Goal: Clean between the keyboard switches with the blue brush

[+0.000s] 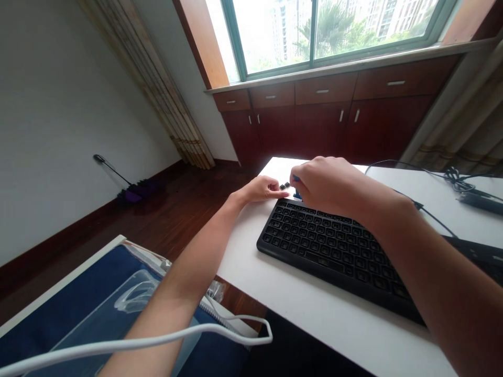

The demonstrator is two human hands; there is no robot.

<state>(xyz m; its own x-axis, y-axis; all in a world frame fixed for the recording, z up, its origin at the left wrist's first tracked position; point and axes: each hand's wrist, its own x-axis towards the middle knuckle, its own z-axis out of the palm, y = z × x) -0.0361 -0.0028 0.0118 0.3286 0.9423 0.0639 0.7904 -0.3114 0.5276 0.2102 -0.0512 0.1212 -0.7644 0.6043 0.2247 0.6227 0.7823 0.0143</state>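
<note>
Two hands at the black keyboard (334, 246), no legible lettering: right hand (326, 186) pinching a blue tool (295, 178), left hand (262, 189) loose.

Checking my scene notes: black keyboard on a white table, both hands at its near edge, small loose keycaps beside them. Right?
Not quite. In the head view both hands, left hand and right hand, are at the far edge of the black keyboard, not the near edge. The white table and small loose keycaps are as stated.
</note>
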